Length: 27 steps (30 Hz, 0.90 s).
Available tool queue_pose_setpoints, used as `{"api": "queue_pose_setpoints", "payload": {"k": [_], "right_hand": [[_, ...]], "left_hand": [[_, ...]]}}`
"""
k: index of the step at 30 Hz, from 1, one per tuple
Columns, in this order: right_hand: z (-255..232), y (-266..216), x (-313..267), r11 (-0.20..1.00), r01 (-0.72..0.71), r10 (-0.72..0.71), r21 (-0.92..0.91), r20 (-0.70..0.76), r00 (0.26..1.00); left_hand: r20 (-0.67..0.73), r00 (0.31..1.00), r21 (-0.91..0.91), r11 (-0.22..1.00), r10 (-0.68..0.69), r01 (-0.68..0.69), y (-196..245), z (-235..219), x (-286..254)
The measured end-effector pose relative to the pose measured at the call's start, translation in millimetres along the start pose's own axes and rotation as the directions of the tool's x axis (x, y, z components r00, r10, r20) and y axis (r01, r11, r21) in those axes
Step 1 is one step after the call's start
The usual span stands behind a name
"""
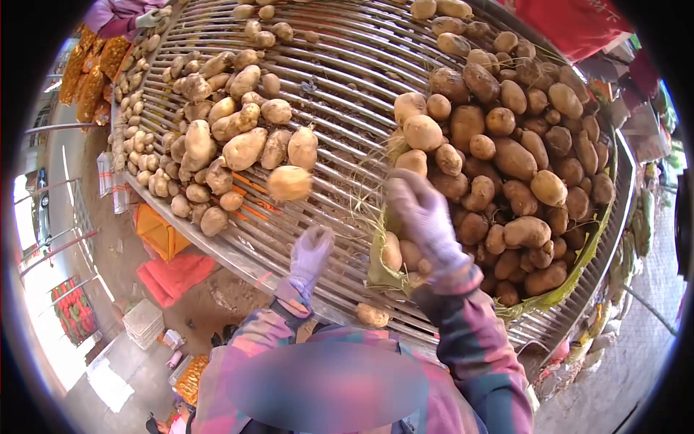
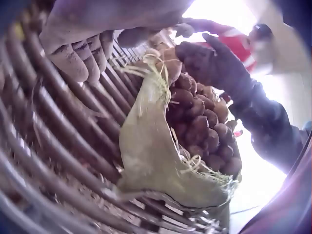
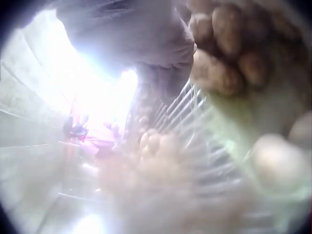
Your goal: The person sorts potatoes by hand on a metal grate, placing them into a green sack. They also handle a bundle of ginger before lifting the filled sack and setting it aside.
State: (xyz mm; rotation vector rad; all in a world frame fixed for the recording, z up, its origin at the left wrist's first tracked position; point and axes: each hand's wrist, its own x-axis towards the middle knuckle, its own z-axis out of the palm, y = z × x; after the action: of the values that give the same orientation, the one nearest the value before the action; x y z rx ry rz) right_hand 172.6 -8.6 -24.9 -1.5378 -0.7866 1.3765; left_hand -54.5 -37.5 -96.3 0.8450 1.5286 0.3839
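Note:
My left hand (image 1: pixel 311 254), in a pale lilac glove, hovers over the metal bars by the near rim. In the left wrist view its fingers (image 2: pixel 84 59) are loosely bent around nothing. A motion-blurred potato (image 1: pixel 289 184) appears beyond it, at the near side of the left potato heap (image 1: pixel 217 130). My right hand (image 1: pixel 425 220), also gloved and blurred, is over the left edge of an open woven sack (image 2: pixel 151 146) full of potatoes (image 1: pixel 520 159). No potato shows in its fingers, which are beside potatoes at the sack's mouth.
The slatted metal rack (image 1: pixel 347 79) carries both heaps. A single potato (image 1: pixel 372 315) lies at its near edge. Another person's gloved hand (image 1: pixel 152 18) is at the far left corner. Filled net bags (image 1: pixel 90 79) stand left, and red cloth (image 1: pixel 173 278) lies below the rack.

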Motion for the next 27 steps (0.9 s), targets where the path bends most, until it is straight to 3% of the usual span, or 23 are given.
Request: {"api": "queue_pose_setpoints", "payload": {"k": [1, 2, 3, 4, 5, 6, 7, 9, 11, 12, 13, 15, 16, 19, 20, 21, 22, 23, 25, 27], "right_hand": [[-23, -3, -9, 0.979, 0.079, -0.105, -0.190, -0.132, 0.986], [-50, -4, -18, 0.954, 0.083, -0.167, -0.287, -0.280, 0.946], [-82, -7, -29, 0.869, 0.095, -0.292, -0.485, -0.349, 0.890], [-115, -9, -40, 0.750, 0.046, -0.411, -0.660, -0.411, 0.814], [-146, -16, -55, 0.504, -0.023, -0.561, -0.864, -0.347, 0.751], [-166, -29, -69, 0.342, -0.080, -0.525, -0.936, -0.261, 0.810], [-188, -24, -81, 0.181, -0.039, -0.448, -0.983, -0.118, 0.886], [-199, -16, -94, -0.107, -0.027, -0.318, -0.994, 0.009, 0.948], [-201, -18, -88, -0.165, -0.029, -0.331, -0.986, 0.027, 0.943], [-200, -25, -80, -0.155, -0.066, -0.212, -0.986, -0.033, 0.977], [-201, -29, -77, -0.148, -0.107, -0.088, -0.983, -0.095, 0.992], [-207, -23, -72, -0.218, -0.091, -0.089, -0.972, -0.073, 0.993], [-209, -20, -71, -0.220, -0.110, -0.087, -0.969, -0.093, 0.992], [-206, -11, -73, -0.260, -0.152, -0.130, -0.953, -0.122, 0.984], [-200, -18, -72, -0.253, -0.162, -0.083, -0.954, -0.146, 0.986], [-196, -24, -72, -0.245, -0.172, -0.034, -0.954, -0.169, 0.985], [-196, -21, -72, -0.215, -0.163, -0.027, -0.963, -0.161, 0.987], [-197, -19, -74, -0.188, -0.163, -0.018, -0.968, -0.163, 0.987], [-191, -10, -86, -0.124, -0.135, -0.056, -0.983, -0.129, 0.990], [-186, -4, -99, 0.400, -0.166, -0.058, -0.902, -0.206, 0.977]], "left_hand": [[-0.024, 0.977, 0.111, 0.972, 0.212, -0.208, 24, 7, 2], [0.037, 0.918, 0.286, 0.876, 0.395, -0.388, 50, 12, 14], [0.130, 0.823, 0.425, 0.719, 0.553, -0.550, 75, 21, 29], [0.214, 0.659, 0.571, 0.455, 0.721, -0.683, 100, 40, 40], [0.331, 0.453, 0.656, 0.144, 0.828, -0.741, 122, 64, 51], [0.422, 0.352, 0.668, -0.024, 0.835, -0.744, 144, 90, 60], [0.508, 0.252, 0.671, -0.195, 0.824, -0.715, 159, 112, 70], [0.701, 0.360, 0.641, -0.324, 0.615, -0.695, 167, 143, 97], [0.689, 0.699, 0.707, -0.386, 0.191, -0.592, 217, 166, 78], [0.650, 0.743, 0.724, -0.426, 0.159, -0.542, 219, 174, 84], [0.656, 0.725, 0.729, -0.422, 0.207, -0.539, 216, 173, 92], [0.618, 0.772, 0.786, -0.150, 0.152, -0.600, 202, 162, 118], [0.596, 0.783, 0.798, -0.023, 0.176, -0.603, 206, 147, 100], [0.459, 0.848, 0.822, 0.235, 0.266, -0.518, 172, 123, 108], [0.492, 0.803, 0.615, 0.519, 0.336, -0.593, 128, 114, 139], [0.464, 0.774, 0.391, 0.685, 0.430, -0.615, 103, 100, 145], [0.432, 0.737, 0.125, 0.775, 0.520, -0.620, 104, 85, 126], [0.378, 0.859, 0.387, 0.784, 0.345, -0.485, 104, 65, 105], [0.252, 0.938, 0.607, 0.716, 0.237, -0.344, 97, 40, 84], [0.113, 0.992, 0.774, 0.621, 0.058, -0.124, 100, 16, 71]]}}
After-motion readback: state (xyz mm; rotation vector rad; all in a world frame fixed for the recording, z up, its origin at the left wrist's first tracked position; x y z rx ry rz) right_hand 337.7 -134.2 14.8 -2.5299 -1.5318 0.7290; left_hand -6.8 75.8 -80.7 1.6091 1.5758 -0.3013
